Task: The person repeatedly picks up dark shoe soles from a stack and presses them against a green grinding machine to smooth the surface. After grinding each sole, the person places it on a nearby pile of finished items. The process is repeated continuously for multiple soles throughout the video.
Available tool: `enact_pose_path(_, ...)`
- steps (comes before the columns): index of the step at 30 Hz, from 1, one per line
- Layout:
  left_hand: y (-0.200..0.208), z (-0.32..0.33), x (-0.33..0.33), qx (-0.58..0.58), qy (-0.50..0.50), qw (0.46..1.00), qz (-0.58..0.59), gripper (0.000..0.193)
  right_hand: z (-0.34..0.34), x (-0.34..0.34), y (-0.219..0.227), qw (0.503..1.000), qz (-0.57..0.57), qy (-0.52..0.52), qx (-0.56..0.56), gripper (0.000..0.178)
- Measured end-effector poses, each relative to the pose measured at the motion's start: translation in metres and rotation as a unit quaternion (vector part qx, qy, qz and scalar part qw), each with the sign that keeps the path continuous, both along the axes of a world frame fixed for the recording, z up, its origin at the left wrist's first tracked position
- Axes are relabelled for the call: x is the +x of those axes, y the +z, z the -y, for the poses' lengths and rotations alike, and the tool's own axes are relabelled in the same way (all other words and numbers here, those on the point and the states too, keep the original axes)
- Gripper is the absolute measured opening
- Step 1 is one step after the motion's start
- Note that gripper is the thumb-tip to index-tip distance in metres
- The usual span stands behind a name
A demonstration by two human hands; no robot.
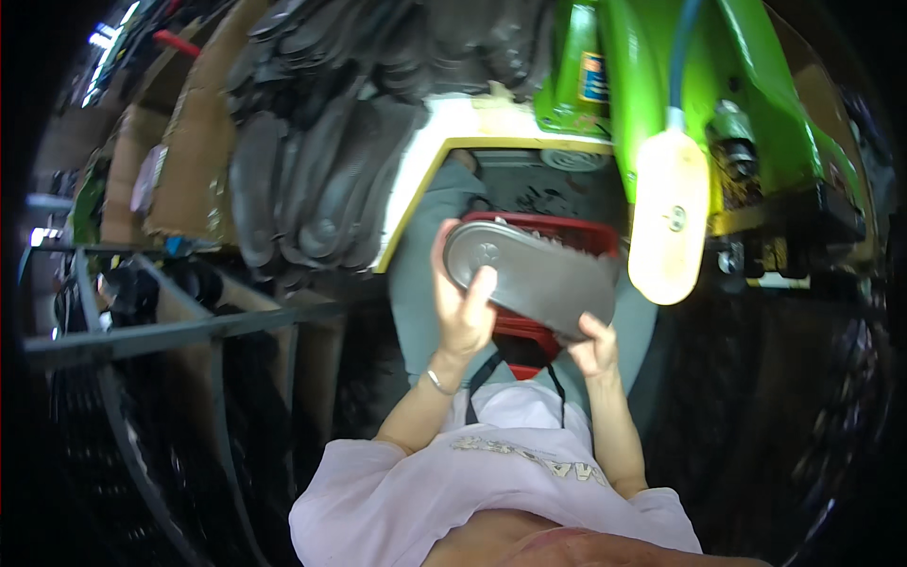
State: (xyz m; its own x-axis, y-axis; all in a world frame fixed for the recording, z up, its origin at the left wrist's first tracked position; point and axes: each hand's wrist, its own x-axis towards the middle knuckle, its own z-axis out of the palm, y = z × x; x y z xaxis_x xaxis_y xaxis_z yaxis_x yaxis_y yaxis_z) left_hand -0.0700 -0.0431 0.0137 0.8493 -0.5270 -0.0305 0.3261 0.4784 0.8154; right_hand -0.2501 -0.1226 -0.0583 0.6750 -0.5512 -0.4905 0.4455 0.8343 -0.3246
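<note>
A dark grey shoe sole (pixel 539 274) is held between my two hands over my lap, tilted down to the right. My left hand (pixel 465 302) grips its rounded left end, thumb across the top face. At the lower right end, my right hand (pixel 593 348) pinches the edge with the thumb on top. Beneath the sole sits a red basket (pixel 605 236), mostly covered by it, with small scraps showing at its far rim. Many similar dark soles (pixel 326 189) lie heaped on the table at the far left.
A green machine (pixel 624 57) stands at the far right, with a bright lamp (pixel 673 217) hanging before it. The table has a yellow-edged cutout (pixel 416 180) around my lap. Cardboard (pixel 203 132) and a metal rack (pixel 189 326) stand on my left.
</note>
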Motion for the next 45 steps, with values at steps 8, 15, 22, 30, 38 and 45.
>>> enact_pose_path(8, -0.007, 0.078, -0.074, 0.171, -0.235, 0.904, 0.312, 0.013, -0.048, -0.086, -0.033, 0.982, -0.136, 0.039, -0.123, 0.055)
enact_pose_path(15, 0.006, 0.084, -0.059, 0.181, -0.199, 0.872, 0.408, 0.013, -0.055, -0.077, -0.011, 0.981, -0.122, 0.035, -0.145, 0.066)
enact_pose_path(22, -0.021, 0.057, -0.056, 0.363, -0.205, 0.753, 0.509, 0.021, 0.000, -0.128, 0.017, 0.914, -0.224, -0.220, -0.258, 0.068)
enact_pose_path(30, -0.006, 0.047, -0.018, 0.054, -0.262, 0.941, 0.206, 0.035, 0.109, -0.090, 0.072, 0.905, -0.161, -0.210, -0.333, 0.043)
enact_pose_path(38, -0.001, -0.018, 0.021, 0.133, -0.222, 0.964, 0.061, 0.026, 0.088, -0.026, 0.088, 0.901, -0.120, -0.148, -0.390, 0.037)
enact_pose_path(45, -0.033, -0.056, 0.025, 0.183, -0.382, 0.904, 0.063, 0.031, 0.083, 0.011, 0.106, 0.861, -0.165, -0.039, -0.479, 0.037)
